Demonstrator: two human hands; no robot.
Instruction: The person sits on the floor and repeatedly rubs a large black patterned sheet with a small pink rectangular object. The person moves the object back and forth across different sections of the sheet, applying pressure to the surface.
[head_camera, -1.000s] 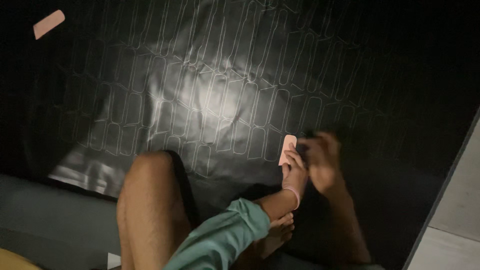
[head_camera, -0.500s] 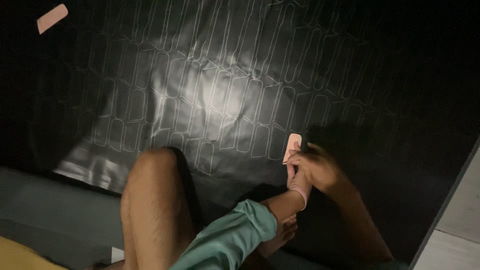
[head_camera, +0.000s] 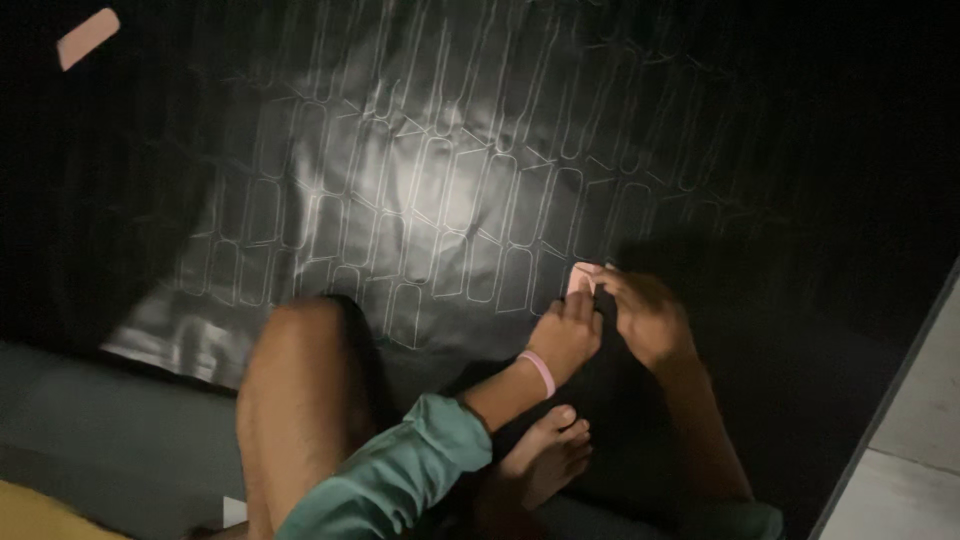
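Both hands are meeting on a small pink template (head_camera: 581, 277), lying on the black sheet (head_camera: 440, 190) among outlined shapes. Left hand (head_camera: 566, 338), pink wristband, is pressing fingers on it; right hand (head_camera: 645, 318) is pinching its edge. A second pink piece (head_camera: 87, 38) is sitting far top-left.

We see a glossy black sheet (head_camera: 440, 180), smooth like leatherette, its sheen catching light across thin pale traced outlines. The small pink template (head_camera: 582, 277) at its near edge looks matt, like card. Our sleeve (head_camera: 400, 480) is soft green cloth.
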